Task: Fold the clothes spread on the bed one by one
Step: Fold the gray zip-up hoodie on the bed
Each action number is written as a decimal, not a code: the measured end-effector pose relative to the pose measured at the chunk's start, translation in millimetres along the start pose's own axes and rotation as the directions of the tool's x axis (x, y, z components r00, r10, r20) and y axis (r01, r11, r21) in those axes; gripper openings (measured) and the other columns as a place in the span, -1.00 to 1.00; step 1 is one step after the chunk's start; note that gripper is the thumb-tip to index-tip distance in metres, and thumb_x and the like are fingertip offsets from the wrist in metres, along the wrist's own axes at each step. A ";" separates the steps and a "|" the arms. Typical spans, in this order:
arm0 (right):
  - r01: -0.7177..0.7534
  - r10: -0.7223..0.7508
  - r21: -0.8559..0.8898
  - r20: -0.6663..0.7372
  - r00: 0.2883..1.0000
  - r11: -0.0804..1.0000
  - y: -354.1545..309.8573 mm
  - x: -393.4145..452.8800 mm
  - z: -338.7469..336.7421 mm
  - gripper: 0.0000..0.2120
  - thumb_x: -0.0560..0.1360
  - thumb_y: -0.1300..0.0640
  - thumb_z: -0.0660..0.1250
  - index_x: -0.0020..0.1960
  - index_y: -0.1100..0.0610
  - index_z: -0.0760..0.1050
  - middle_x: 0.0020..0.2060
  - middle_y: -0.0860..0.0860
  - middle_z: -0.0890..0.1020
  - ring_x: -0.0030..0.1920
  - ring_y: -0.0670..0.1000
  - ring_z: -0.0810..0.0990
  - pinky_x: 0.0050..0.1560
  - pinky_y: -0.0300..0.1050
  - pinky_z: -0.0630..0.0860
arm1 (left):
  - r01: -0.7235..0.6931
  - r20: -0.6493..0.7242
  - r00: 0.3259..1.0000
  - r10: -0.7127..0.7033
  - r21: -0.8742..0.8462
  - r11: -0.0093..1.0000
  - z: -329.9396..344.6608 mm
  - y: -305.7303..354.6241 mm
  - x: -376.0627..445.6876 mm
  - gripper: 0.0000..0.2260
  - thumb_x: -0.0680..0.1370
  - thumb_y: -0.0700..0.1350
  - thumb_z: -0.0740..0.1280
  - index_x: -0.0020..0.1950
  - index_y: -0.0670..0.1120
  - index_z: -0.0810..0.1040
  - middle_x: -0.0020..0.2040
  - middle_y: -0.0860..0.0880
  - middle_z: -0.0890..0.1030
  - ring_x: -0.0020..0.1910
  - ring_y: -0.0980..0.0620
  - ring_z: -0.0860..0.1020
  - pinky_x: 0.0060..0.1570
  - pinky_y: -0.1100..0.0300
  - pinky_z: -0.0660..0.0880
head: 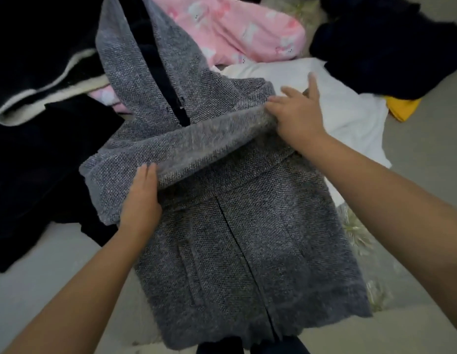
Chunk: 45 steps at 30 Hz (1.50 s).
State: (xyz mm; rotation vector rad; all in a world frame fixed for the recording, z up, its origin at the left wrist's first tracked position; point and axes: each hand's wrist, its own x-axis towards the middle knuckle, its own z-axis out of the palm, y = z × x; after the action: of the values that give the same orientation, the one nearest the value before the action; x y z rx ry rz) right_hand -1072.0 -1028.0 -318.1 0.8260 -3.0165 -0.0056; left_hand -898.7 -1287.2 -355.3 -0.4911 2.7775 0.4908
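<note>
A grey knitted hooded jacket [247, 251] lies front up on the bed, its hood pointing away from me. One sleeve [196, 146] is folded across the chest. My left hand [142, 198] rests flat on the sleeve's cuff end at the left. My right hand [296, 116] presses on the sleeve at the right shoulder, fingers spread and fairly straight. Whether any finger hooks under the fabric is hidden.
Black garments [43, 154] lie at the left, one with a white lining. A pink patterned fleece [237, 29] lies behind the hood. A white cloth [349, 116] lies under my right hand, with a dark navy garment [390, 47] and a yellow piece [403, 108] at the right. Pale bed sheet [426, 175] surrounds them.
</note>
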 end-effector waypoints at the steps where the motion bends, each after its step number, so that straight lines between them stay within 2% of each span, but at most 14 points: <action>1: -0.006 0.004 -0.013 -0.114 0.993 1.000 8.5 -4.8 -1.1 -0.76 0.40 0.32 0.29 0.03 0.21 0.60 0.02 0.14 0.65 0.18 0.25 0.51 0.32 0.40 -0.12 | -0.016 0.019 1.000 0.016 0.013 1.000 2.4 5.0 -1.8 -0.33 0.47 -0.50 0.11 0.50 -0.13 -0.04 0.52 -0.10 -0.02 0.50 -0.01 -0.04 0.41 0.11 0.08; 2: -0.012 0.008 -0.025 -0.138 0.990 1.000 15.9 -11.0 -1.7 -0.72 0.40 0.30 0.32 0.10 0.20 0.58 0.11 0.15 0.62 0.23 0.28 0.47 0.29 0.43 -0.10 | -0.028 0.071 0.997 0.026 0.031 0.999 6.1 10.9 -3.7 -0.33 0.48 -0.48 0.12 0.50 -0.13 -0.07 0.52 -0.10 -0.05 0.50 -0.02 -0.07 0.42 0.11 0.04; 4: 0.012 0.006 -0.088 0.202 0.979 0.996 25.0 -28.3 6.6 -0.54 0.49 0.25 0.26 0.37 0.12 0.35 0.39 0.11 0.36 0.43 0.21 0.22 0.33 0.39 -0.16 | -0.035 0.285 0.959 -0.003 0.129 0.991 14.2 24.1 -6.1 -0.35 0.54 -0.36 0.15 0.50 -0.12 -0.15 0.52 -0.11 -0.12 0.50 -0.07 -0.14 0.44 0.00 -0.03; 7: 0.001 0.093 -0.143 0.651 0.753 0.990 23.0 -47.9 27.6 -0.43 0.59 0.19 0.04 0.51 0.01 -0.14 0.51 0.03 -0.10 0.50 0.11 -0.13 0.38 0.32 -0.19 | -0.123 0.557 0.830 -0.016 0.211 0.970 21.7 29.4 0.0 -0.45 0.59 -0.17 0.11 0.51 -0.13 -0.10 0.52 -0.14 -0.08 0.49 -0.11 -0.06 0.42 -0.08 0.04; 10: -0.038 0.102 -0.126 0.553 0.827 0.991 15.1 -38.6 29.2 -0.50 0.56 0.16 0.06 0.48 0.07 0.09 0.50 0.08 0.05 0.49 0.12 -0.04 0.40 0.28 -0.19 | -0.092 0.218 0.973 0.076 0.064 0.994 1.8 18.5 19.9 -0.64 0.54 -0.26 0.13 0.34 -0.21 0.35 0.31 -0.22 0.42 0.26 -0.17 0.40 0.15 -0.01 0.39; 13: -0.030 0.036 -0.022 0.356 0.934 0.999 8.1 -15.1 26.9 -0.63 0.46 0.19 0.18 0.26 0.15 0.44 0.31 0.12 0.42 0.37 0.12 0.27 0.37 0.13 0.08 | -0.092 -0.093 0.990 0.101 0.097 0.991 -23.9 -1.9 53.3 -0.76 0.46 -0.37 0.16 0.08 -0.29 0.50 0.05 -0.28 0.53 0.05 -0.24 0.46 -0.06 -0.07 0.42; 16: -0.065 0.044 0.062 0.297 0.954 0.996 -4.8 13.0 31.4 -0.61 0.46 0.23 0.16 0.29 0.18 0.39 0.30 0.10 0.43 0.33 0.11 0.30 0.29 0.10 0.19 | 0.022 -0.095 0.995 -0.001 0.218 0.976 -40.5 -29.5 87.8 -0.79 0.45 -0.34 0.17 0.04 -0.28 0.50 0.03 -0.29 0.51 0.04 -0.25 0.46 -0.04 -0.06 0.40; 19: -0.176 0.132 0.068 0.420 0.898 0.982 -11.1 35.9 41.0 -0.50 0.48 0.21 0.14 0.42 0.12 0.21 0.38 0.08 0.32 0.42 0.09 0.15 0.38 0.23 0.02 | 0.076 0.125 0.987 -0.104 0.212 0.974 -43.7 -60.8 106.6 -0.77 0.55 -0.18 0.13 0.09 -0.24 0.49 0.12 -0.25 0.51 0.11 -0.20 0.46 0.06 0.03 0.39; 22: -0.194 0.189 -0.044 0.511 0.839 0.980 -11.2 49.1 45.6 -0.56 0.46 0.19 0.18 0.34 0.12 0.33 0.24 0.15 0.42 0.33 0.16 0.28 0.39 0.29 -0.07 | 0.044 0.138 0.990 -0.040 -0.025 0.999 -50.2 -82.8 110.1 -0.82 0.57 -0.22 0.15 0.02 -0.31 0.47 0.01 -0.24 0.53 0.02 -0.16 0.47 -0.03 0.08 0.37; 27: -0.225 0.262 -0.147 0.323 0.909 0.963 -15.9 58.0 42.0 -0.81 0.42 0.24 0.22 -0.02 0.21 0.54 -0.04 0.18 0.54 0.14 0.22 0.40 0.38 0.28 -0.11 | -0.096 -0.032 0.995 0.091 -0.353 0.931 -71.4 -93.6 105.2 -0.93 0.59 -0.23 0.13 -0.04 -0.12 0.38 -0.30 -0.06 0.43 -0.32 -0.01 0.39 -0.33 0.21 0.20; 35: -0.163 0.276 -0.311 0.366 0.889 0.936 -32.2 54.2 52.9 -0.69 0.55 0.14 0.09 0.22 0.01 0.46 0.15 0.13 0.45 0.28 0.17 0.29 0.40 0.26 -0.14 | -0.125 0.267 0.963 0.042 0.302 0.945 -90.9 -137.8 126.8 -0.70 0.59 0.08 0.08 0.11 -0.07 0.48 0.04 -0.13 0.60 0.02 -0.13 0.53 -0.07 0.11 0.41; 39: -0.220 0.281 -0.212 0.323 0.904 0.952 -56.0 53.2 50.8 -0.58 0.54 0.16 0.08 0.39 0.09 0.26 0.26 0.17 0.39 0.36 0.16 0.21 0.39 0.26 -0.09 | -0.066 0.000 0.997 0.076 0.492 0.868 -78.0 -126.8 128.6 -0.70 0.56 0.02 0.19 0.17 -0.17 0.42 0.08 -0.19 0.50 0.09 -0.18 0.45 -0.05 0.01 0.37; 42: -0.063 0.062 0.004 0.147 0.987 0.998 -88.3 41.4 40.8 -0.60 0.49 0.16 0.17 0.29 0.27 0.41 0.20 0.25 0.49 0.29 0.25 0.38 0.30 0.29 0.16 | 0.027 -0.303 0.953 0.004 0.096 0.995 -58.7 -118.4 100.6 -0.65 0.50 -0.12 0.31 0.20 -0.29 0.44 0.06 -0.31 0.46 0.07 -0.29 0.41 -0.01 -0.10 0.36; 45: 0.266 -0.281 0.125 0.126 0.951 0.956 -131.6 13.3 32.1 -0.48 0.40 -0.05 0.37 0.24 0.24 0.48 0.19 0.23 0.54 0.24 0.29 0.47 0.22 0.37 0.24 | -0.100 -0.406 0.913 0.043 -0.121 0.988 -30.2 -115.3 48.5 -0.50 0.52 0.08 0.18 0.13 -0.37 0.47 0.06 -0.36 0.50 0.11 -0.36 0.47 0.10 -0.16 0.40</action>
State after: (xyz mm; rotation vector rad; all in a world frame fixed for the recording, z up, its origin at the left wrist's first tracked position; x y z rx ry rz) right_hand -1016.8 -1148.0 -351.0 1.3032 -3.0242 0.0991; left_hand -905.7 -1414.0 -375.9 -0.5801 3.1803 0.6725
